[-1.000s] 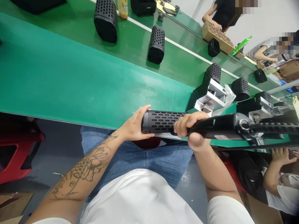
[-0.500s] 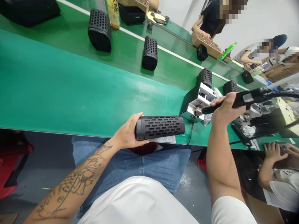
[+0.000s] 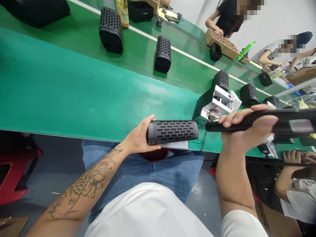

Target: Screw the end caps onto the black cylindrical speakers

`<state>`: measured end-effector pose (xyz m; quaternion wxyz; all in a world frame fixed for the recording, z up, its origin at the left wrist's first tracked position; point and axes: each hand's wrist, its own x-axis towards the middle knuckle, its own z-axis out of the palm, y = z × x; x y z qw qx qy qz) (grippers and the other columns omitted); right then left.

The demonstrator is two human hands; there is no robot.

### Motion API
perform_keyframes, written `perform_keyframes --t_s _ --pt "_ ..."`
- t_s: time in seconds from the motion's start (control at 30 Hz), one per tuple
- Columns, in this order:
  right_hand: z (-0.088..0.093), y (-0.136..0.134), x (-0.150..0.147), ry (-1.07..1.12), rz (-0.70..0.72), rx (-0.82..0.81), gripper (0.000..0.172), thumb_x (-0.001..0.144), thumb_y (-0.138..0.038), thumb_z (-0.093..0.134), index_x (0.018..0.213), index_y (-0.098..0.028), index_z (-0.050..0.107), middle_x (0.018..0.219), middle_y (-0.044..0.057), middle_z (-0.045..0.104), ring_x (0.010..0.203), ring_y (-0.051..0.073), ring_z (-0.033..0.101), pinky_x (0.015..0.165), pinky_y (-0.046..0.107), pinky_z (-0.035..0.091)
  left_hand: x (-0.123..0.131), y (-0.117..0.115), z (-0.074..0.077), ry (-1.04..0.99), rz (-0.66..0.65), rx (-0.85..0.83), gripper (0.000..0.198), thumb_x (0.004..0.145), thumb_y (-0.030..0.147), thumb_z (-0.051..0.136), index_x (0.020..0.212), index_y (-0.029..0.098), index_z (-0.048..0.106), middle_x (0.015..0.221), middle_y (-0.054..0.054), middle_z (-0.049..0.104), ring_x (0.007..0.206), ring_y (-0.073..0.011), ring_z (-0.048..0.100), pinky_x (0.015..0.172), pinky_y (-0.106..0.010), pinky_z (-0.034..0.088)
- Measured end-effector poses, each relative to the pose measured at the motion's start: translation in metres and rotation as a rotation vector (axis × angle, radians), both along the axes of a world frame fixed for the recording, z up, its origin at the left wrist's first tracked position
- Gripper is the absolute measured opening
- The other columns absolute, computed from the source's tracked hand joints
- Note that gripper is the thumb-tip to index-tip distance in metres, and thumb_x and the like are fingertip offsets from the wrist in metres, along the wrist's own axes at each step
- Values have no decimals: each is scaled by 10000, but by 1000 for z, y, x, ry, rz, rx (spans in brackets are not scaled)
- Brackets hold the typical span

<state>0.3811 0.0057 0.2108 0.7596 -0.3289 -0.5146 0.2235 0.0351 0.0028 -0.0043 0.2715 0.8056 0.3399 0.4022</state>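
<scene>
On the near edge of the green bench lies a black perforated speaker housing (image 3: 174,132), its long side across my view. My left hand (image 3: 140,135) is wrapped round its left end, thumb and fingers on opposite sides. My right hand (image 3: 243,130) grips a black electric screwdriver (image 3: 293,120) held level. Its thin bit points left at the housing's right end; whether bit and housing touch I cannot tell. Just behind the screwdriver's tip stands a black-and-silver screw feeder (image 3: 214,105). A bubble-wrap sheet (image 3: 176,144) shows below the housing.
Several similar black housings, one of them near the middle (image 3: 163,54), stand along the green conveyor (image 3: 138,49) beyond the bench (image 3: 74,98). A yellow bottle (image 3: 122,13) is at the back. Co-workers sit across the line, and another person's hands (image 3: 293,157) are at right.
The screwdriver has moved from the screw feeder's front toward me, and its bit now points at the housing's right end. My left hand keeps its hold on the housing.
</scene>
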Motion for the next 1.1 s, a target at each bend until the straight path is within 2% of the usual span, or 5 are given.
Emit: perform_keyframes --t_s 0.17,0.27,0.43,0.63,1.1 --pt "-2 -41 -83 -108 526 -50 465 1109 -809 917 1277 -388 812 672 -99 692 419 180 594 513 380 651 0 1 4 -33 -34 -44 1585 819 529 1205 2048 328 224 1896 -262 615 1704 -519 739 1429 -727 652" --pt "-20 -39 -113 -148 658 -33 483 1087 -793 950 1328 -401 801 680 -100 712 439 184 618 538 375 658 4 1 8 -66 -31 -46 1498 848 511 1174 2033 331 276 1890 -244 622 1702 -509 744 1401 -694 682" --pt "-37 -25 -133 -127 685 10 388 1124 -673 946 1361 -391 823 730 -80 768 483 182 647 550 359 648 11 -1 11 -51 -7 -51 1474 840 464 1167 2017 325 291 1899 -244 613 1699 -513 748 1368 -668 707" --pt "-37 -25 -134 -155 678 -100 418 1058 -665 1016 1122 -333 771 690 -86 721 447 161 601 561 369 670 14 -2 8 -42 18 -47 1411 872 502 1133 2003 308 313 1877 -254 630 1676 -531 752 1323 -710 719" --pt "-47 -16 -128 -249 837 -217 471 996 -665 1053 956 -330 724 619 -87 663 452 170 575 500 353 555 18 -1 10 -37 18 -58 1388 857 537 1120 1987 289 354 1836 -263 670 1664 -562 735 1358 -789 677"
